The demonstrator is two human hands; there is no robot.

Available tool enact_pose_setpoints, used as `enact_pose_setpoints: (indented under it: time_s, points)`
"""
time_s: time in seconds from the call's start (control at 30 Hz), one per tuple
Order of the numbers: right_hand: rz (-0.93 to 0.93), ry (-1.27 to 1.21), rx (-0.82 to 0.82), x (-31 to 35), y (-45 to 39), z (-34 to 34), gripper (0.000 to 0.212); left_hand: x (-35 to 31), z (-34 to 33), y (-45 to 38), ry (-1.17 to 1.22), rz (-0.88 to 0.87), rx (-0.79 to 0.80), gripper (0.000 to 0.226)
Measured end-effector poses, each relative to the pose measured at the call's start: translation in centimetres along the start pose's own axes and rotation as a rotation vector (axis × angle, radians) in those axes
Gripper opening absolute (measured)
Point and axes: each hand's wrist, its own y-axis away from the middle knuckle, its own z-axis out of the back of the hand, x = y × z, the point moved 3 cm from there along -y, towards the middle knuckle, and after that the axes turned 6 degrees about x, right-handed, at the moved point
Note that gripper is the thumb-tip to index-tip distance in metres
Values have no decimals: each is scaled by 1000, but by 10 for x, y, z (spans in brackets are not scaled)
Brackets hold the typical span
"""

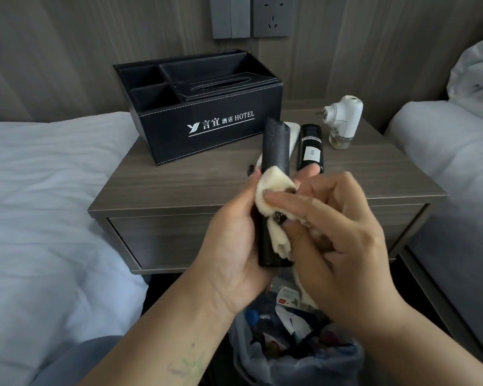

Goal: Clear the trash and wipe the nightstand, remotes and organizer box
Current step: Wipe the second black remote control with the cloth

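My left hand grips a long black remote upright in front of the nightstand. A cream cloth is wrapped round the remote's middle, and my right hand pinches that cloth against it. On the nightstand lie a second black remote with a white label and a white remote, mostly hidden behind the held one. The black leather organizer box marked HOTEL stands at the back left of the top.
A white plug-in vaporizer lies at the nightstand's back right. A bin bag full of trash sits on the floor below my hands. Beds with white linen flank the nightstand left and right. Wall sockets are above.
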Motion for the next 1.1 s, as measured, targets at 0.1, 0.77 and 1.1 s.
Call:
enact_pose_setpoints:
  time_s: [0.1,0.77,1.1]
  points:
    - [-30,69,-108,-2,-4,0,28,6,-2,-1,-118,-46,-27,46]
    - [-207,26,-335,-10,-26,22,23,-8,-9,8,-1341,-397,-19,44]
    - [-740,-849,-255,-14,-19,9,41,-2,-11,6,-1321,-536,26,50]
